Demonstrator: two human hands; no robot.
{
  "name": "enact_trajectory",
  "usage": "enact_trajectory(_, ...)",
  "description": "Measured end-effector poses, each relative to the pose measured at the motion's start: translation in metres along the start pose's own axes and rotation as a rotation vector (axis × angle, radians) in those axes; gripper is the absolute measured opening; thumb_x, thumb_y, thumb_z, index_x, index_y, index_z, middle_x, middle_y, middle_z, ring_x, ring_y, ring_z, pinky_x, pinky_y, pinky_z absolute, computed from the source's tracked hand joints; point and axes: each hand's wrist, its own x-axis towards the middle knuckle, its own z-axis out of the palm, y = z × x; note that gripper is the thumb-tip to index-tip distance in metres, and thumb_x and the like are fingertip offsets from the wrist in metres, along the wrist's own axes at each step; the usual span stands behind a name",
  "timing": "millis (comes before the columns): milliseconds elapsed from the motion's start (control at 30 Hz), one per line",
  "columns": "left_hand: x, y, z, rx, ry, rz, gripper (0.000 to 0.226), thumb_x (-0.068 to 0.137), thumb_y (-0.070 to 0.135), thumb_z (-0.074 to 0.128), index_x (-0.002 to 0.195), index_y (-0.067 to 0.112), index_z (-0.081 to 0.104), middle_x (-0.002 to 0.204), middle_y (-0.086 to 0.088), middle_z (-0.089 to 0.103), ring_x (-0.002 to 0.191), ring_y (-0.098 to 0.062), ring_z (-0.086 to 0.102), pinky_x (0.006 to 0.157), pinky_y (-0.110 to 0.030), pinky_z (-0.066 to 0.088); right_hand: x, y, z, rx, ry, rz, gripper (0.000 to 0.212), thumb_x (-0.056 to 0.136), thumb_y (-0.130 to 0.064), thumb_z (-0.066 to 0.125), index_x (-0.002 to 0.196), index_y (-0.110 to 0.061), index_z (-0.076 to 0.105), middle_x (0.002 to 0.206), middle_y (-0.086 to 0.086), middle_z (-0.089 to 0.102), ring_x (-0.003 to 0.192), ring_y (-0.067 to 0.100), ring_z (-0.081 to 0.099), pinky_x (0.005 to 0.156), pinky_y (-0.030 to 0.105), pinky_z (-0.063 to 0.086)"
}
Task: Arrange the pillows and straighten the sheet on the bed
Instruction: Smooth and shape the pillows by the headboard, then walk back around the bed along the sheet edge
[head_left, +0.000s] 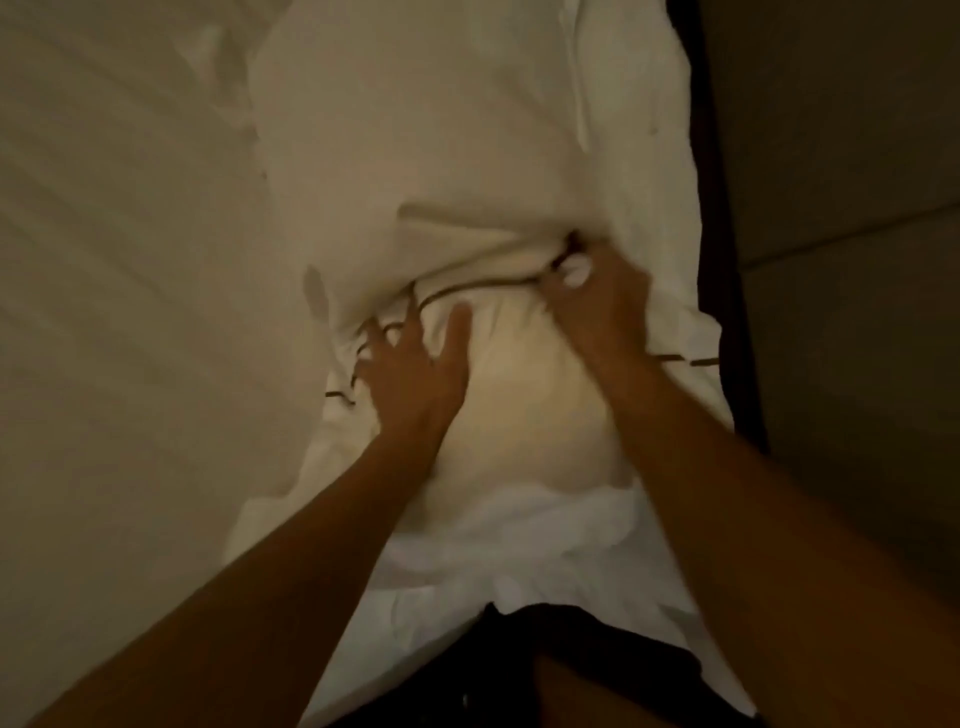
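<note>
Two bare hands are working on one white pillow (524, 374) lying in the middle of the frame, on the bed. The left hand (415, 374) is lying flat on the pillow's left part, its grip wide, fingers spread and holding nothing, pressing down beside a bunched fold of the pillowcase edged with a thin dark stripe (467, 292). The right hand (597, 306) is sitting just right of centre, its grip narrow and pinched on the striped edge of the pillowcase, where the cloth is gathering into a ridge. A second pillow (441, 130) is lying in the upper middle of the frame, its near end overlapping the first one. That is two pillows counted; whether more are lying beyond the top edge I cannot tell. The sheet (114, 260) is filling the left side of the frame, pale and showing faint long creases. Crumpled white cloth (519, 545) is lying in the lower middle, between the two forearms. A dark bed edge (719, 218) is running down the right side, beside a plain wall (841, 156).
</note>
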Motion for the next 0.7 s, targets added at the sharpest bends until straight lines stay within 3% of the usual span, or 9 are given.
enact_trajectory(67, 0.005, 0.017, 0.003, -0.037, 0.026, 0.078, 0.085, 0.065, 0.092, 0.019, 0.14, 0.053, 0.015, 0.156, -0.014, 0.012, 0.137, -0.04, 0.014, 0.11, -0.053, 0.01, 0.016, -0.003, -0.015, 0.033, 0.03, -0.037, 0.03, 0.078, -0.033, 0.062, 0.103, -0.019, 0.068, 0.079, -0.018, 0.061, 0.077, 0.009, 0.059, 0.06, -0.001, 0.033)
enact_trajectory(133, -0.017, -0.003, -0.001, 0.07, 0.015, 0.135, 0.075, 0.068, 0.09, 0.022, 0.136, 0.063, 0.006, 0.157, -0.01, 0.009, 0.136, -0.041, 0.018, 0.108, -0.054, 0.013, -0.018, 0.008, -0.022, -0.015, -0.015, -0.028, 0.038, 0.081, -0.036, 0.059, 0.119, -0.027, 0.062, 0.082, -0.015, 0.06, 0.078, 0.01, 0.057, 0.063, 0.01, 0.037)
enact_trajectory(233, -0.08, -0.063, -0.019, 0.265, -0.117, 0.063, 0.079, 0.069, 0.088, 0.022, 0.137, 0.061, -0.008, 0.158, -0.003, -0.001, 0.137, -0.039, 0.021, 0.105, -0.054, 0.023, -0.102, 0.041, -0.026, -0.024, -0.202, 0.108, 0.053, 0.089, -0.037, 0.061, 0.14, -0.034, 0.047, 0.118, 0.006, 0.066, 0.107, 0.028, 0.061, 0.087, 0.035, 0.05)
enact_trajectory(333, -0.119, -0.092, -0.049, 0.303, -0.308, -0.04, 0.088, 0.063, 0.091, 0.023, 0.137, 0.058, -0.013, 0.158, -0.007, 0.0, 0.139, -0.037, 0.02, 0.108, -0.054, 0.021, -0.157, 0.048, -0.038, -0.11, -0.367, 0.191, 0.061, 0.096, -0.045, 0.05, 0.15, -0.04, 0.024, 0.138, 0.008, 0.051, 0.116, 0.026, 0.052, 0.099, 0.039, 0.043)
enact_trajectory(400, -0.122, -0.081, -0.071, 0.325, -0.377, -0.057, 0.092, 0.062, 0.093, 0.026, 0.14, 0.056, -0.007, 0.158, -0.006, 0.006, 0.136, -0.039, 0.025, 0.109, -0.053, 0.024, -0.167, 0.036, -0.049, -0.245, -0.43, 0.25, 0.062, 0.096, -0.05, 0.045, 0.15, -0.044, 0.016, 0.139, 0.01, 0.043, 0.116, 0.028, 0.048, 0.097, 0.04, 0.039)
enact_trajectory(500, -0.137, -0.028, -0.117, 0.494, -0.304, 0.188, 0.086, 0.07, 0.084, 0.03, 0.144, 0.042, 0.017, 0.148, -0.009, 0.032, 0.126, -0.035, 0.042, 0.102, -0.051, 0.038, -0.184, -0.012, -0.093, -0.393, -0.389, 0.274, 0.061, 0.092, -0.05, 0.048, 0.148, -0.036, 0.027, 0.144, 0.014, 0.033, 0.125, 0.036, 0.038, 0.102, 0.047, 0.033)
enact_trajectory(567, -0.141, 0.01, -0.146, 0.655, -0.254, 0.364, 0.071, 0.08, 0.071, 0.038, 0.137, 0.029, 0.035, 0.131, -0.01, 0.05, 0.115, -0.032, 0.052, 0.093, -0.046, 0.046, -0.19, -0.052, -0.114, -0.401, -0.327, 0.174, 0.052, 0.091, -0.046, 0.049, 0.138, -0.024, 0.045, 0.14, 0.013, 0.041, 0.123, 0.035, 0.041, 0.099, 0.044, 0.037)
enact_trajectory(700, -0.172, 0.073, -0.233, 0.94, -0.097, 0.577, 0.043, 0.086, 0.053, 0.044, 0.113, 0.022, 0.054, 0.112, -0.007, 0.06, 0.1, -0.027, 0.058, 0.078, -0.037, 0.047, -0.229, -0.15, -0.159, -0.199, -0.307, 0.038, 0.038, 0.092, -0.04, 0.049, 0.118, -0.016, 0.063, 0.119, 0.012, 0.063, 0.106, 0.03, 0.06, 0.082, 0.034, 0.05)
